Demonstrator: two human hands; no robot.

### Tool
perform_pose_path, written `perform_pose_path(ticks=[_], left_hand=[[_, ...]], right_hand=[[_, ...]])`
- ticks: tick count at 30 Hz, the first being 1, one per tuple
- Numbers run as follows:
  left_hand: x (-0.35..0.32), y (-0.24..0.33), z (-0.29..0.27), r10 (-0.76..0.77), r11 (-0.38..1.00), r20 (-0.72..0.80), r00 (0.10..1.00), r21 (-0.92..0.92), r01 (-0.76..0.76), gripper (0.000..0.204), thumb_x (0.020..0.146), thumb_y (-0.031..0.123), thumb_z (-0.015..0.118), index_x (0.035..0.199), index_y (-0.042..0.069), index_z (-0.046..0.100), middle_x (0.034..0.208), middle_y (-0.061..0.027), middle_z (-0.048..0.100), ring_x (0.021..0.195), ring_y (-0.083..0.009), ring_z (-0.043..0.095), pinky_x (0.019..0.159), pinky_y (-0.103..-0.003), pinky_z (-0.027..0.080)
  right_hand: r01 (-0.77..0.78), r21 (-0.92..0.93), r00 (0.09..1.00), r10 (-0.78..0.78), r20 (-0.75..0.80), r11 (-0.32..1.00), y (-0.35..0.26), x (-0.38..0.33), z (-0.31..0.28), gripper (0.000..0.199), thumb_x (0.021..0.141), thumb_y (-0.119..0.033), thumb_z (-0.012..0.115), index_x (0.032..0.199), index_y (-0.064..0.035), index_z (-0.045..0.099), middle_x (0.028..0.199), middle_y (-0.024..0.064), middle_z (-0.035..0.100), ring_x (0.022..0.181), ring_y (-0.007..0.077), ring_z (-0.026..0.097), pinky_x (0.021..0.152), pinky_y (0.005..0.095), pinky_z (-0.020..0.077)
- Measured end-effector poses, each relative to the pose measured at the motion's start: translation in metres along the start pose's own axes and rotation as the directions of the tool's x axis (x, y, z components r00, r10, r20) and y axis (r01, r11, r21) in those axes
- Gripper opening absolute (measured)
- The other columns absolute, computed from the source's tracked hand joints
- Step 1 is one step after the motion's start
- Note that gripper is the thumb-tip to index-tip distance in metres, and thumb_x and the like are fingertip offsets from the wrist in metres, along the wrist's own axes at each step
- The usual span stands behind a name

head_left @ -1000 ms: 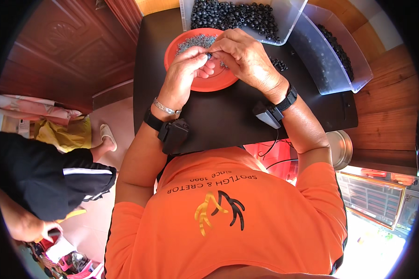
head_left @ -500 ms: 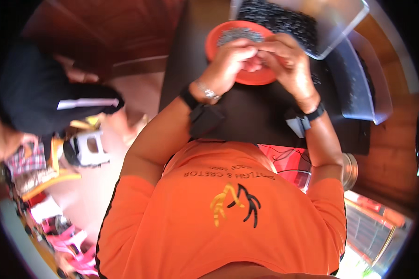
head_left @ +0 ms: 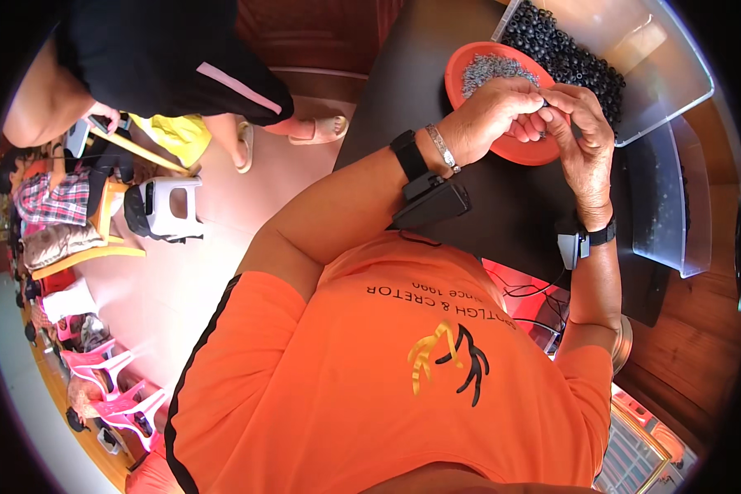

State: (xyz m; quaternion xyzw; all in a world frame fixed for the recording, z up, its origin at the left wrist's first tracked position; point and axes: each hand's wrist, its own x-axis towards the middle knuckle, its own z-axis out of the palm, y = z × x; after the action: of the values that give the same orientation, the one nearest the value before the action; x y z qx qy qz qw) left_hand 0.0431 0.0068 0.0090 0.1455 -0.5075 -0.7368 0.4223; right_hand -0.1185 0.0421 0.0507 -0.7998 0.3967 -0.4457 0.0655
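Observation:
My left hand (head_left: 499,115) and my right hand (head_left: 583,136) meet above a red plate (head_left: 461,67), thumbs and fingertips pinched together. A small dark piece (head_left: 545,104) shows between the fingertips, too small to name. Both hands are closed, and the right one's fingers are bent. On the plate, beyond my left hand, lies a heap of small silvery metal pieces (head_left: 492,71). Just past my right hand, a clear plastic bin (head_left: 675,92) holds many black ring-shaped parts (head_left: 564,48). My hands cover the near part of the plate.
The plate stands on a dark table (head_left: 502,198). A second clear bin (head_left: 663,206) is at the table's right, by a wooden wall. A person in black shorts (head_left: 165,62) stands close on my left. Behind are a white stool (head_left: 177,210) and pink chairs (head_left: 132,412).
The view has swung left, so the table and my hands sit farther right in it and more of the standing person shows. My hands stay together over the plate.

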Motion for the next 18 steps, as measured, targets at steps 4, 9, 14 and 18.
perform_pose_path(ticks=[4,9,14,18], left_hand=[[-0.006,0.002,0.000,0.050,0.999,0.013,0.999,0.007,-0.050,0.025,0.095,0.019,0.045,0.106,0.001,0.058,0.089,-0.0045,0.062,0.079,-0.0120,0.059,0.073,-0.024,0.048],[-0.016,0.022,-0.011,0.093,0.988,-0.101,0.991,-0.115,-0.104,0.021,0.091,0.020,0.050,0.093,0.002,0.061,0.085,-0.0055,0.063,0.076,-0.0150,0.061,0.070,-0.027,0.048],[-0.016,0.036,-0.031,0.130,0.966,-0.120,0.984,-0.209,-0.153,0.025,0.093,0.019,0.046,0.098,-0.002,0.059,0.087,-0.0105,0.062,0.080,-0.0201,0.060,0.074,-0.031,0.047],[-0.020,0.043,-0.036,0.107,0.967,-0.155,0.982,-0.215,-0.140,0.023,0.093,0.018,0.046,0.100,0.000,0.058,0.087,-0.0102,0.062,0.080,-0.0201,0.060,0.074,-0.031,0.046]], right_hand=[[0.080,-0.089,0.996,-0.075,0.055,0.993,-0.002,-0.001,-0.004,0.019,0.081,0.001,0.065,0.100,-0.0010,0.066,0.099,0.0108,0.062,0.089,0.0201,0.058,0.079,0.0288,0.0471],[0.037,-0.080,0.994,-0.045,-0.103,0.996,-0.010,0.013,-0.014,0.015,0.083,-0.004,0.065,0.097,0.0004,0.065,0.094,0.0094,0.063,0.086,0.0169,0.059,0.077,0.0269,0.0464],[-0.210,-0.139,0.969,0.187,-0.162,0.968,0.009,0.014,-0.038,0.010,0.087,-0.007,0.061,0.094,-0.0015,0.066,0.090,0.0058,0.063,0.081,0.0149,0.060,0.072,0.0247,0.0463],[-0.157,-0.406,0.977,0.201,0.067,0.900,0.017,0.011,-0.046,0.010,0.082,-0.010,0.063,0.090,-0.0046,0.067,0.084,0.0061,0.062,0.078,0.0208,0.059,0.070,0.0289,0.0472]])
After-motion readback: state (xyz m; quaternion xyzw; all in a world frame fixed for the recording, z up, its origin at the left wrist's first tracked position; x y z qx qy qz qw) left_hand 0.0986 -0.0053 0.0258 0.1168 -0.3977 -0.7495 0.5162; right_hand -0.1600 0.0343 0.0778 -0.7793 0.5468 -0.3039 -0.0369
